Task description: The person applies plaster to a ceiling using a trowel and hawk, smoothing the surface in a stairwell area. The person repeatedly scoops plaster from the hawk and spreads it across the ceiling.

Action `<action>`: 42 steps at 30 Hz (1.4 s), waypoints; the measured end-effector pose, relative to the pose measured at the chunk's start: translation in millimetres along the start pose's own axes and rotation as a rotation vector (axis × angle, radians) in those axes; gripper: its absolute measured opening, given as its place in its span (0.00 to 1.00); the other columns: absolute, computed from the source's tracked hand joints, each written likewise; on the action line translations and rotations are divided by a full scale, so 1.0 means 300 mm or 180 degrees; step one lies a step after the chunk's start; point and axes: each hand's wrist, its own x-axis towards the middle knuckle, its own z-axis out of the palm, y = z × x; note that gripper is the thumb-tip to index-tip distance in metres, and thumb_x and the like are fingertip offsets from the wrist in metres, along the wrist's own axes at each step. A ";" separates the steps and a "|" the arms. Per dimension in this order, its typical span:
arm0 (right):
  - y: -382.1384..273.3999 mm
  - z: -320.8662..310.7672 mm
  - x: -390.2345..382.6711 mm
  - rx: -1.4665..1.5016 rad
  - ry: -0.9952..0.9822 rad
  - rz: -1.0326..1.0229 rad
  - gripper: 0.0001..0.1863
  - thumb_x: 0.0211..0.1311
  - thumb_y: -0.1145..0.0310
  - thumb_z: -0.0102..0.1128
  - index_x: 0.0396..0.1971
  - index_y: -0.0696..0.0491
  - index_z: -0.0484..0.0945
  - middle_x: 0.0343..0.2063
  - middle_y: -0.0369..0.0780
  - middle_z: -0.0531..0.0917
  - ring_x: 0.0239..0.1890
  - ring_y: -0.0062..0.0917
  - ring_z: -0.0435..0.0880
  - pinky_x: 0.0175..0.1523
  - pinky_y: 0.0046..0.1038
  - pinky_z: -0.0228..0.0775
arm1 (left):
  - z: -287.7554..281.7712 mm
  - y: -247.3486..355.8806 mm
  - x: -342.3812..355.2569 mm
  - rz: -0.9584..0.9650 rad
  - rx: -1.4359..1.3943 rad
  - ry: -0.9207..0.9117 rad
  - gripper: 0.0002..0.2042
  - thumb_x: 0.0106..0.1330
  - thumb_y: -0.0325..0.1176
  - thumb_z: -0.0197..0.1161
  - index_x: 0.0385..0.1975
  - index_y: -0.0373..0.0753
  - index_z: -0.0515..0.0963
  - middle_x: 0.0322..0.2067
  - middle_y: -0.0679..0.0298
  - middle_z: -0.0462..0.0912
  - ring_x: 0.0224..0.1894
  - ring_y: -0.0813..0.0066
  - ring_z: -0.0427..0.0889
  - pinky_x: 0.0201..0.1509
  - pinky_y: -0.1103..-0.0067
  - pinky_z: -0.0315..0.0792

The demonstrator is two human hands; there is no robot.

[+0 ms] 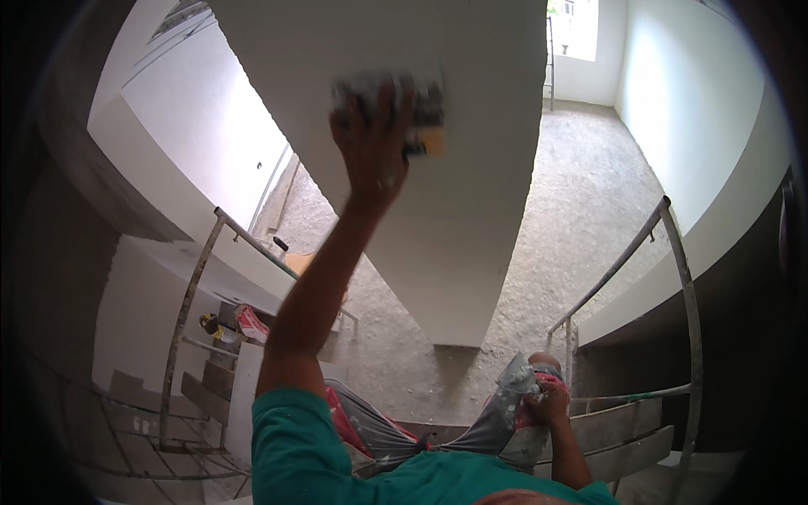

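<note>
My left hand (370, 143) is raised high with its arm stretched out. Its fingers curl over a flat tool with grey and orange parts (433, 140), smeared by motion, so its exact kind is unclear. That tool lies against a white plastered surface (446, 236) that narrows downward and has rough side edges. Low on the right, by my knee, my right hand (549, 402) is closed around a putty knife (515, 374). The putty knife's broad blade is coated with pale plaster and points up and to the left. Its handle is mostly hidden in the fist.
Metal scaffold rails (692, 328) rise at my right, and another scaffold frame (189, 311) stands at my left. Wooden planks (619, 450) lie beside my legs. Below spreads a dusty floor (581, 185). A ladder (550, 67) leans near the bright window (575, 29).
</note>
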 end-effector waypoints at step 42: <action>0.019 0.006 0.012 0.0118 -0.0056 -0.0104 0.28 0.36 0.59 0.73 0.43 0.51 0.82 0.31 0.46 0.84 0.35 0.37 0.84 0.41 0.34 0.75 | 0.136 0.101 -0.230 0.0083 -0.0001 -0.0091 0.39 0.46 0.24 0.62 0.64 0.53 0.63 0.64 0.60 0.62 0.63 0.38 0.57 0.62 0.43 0.49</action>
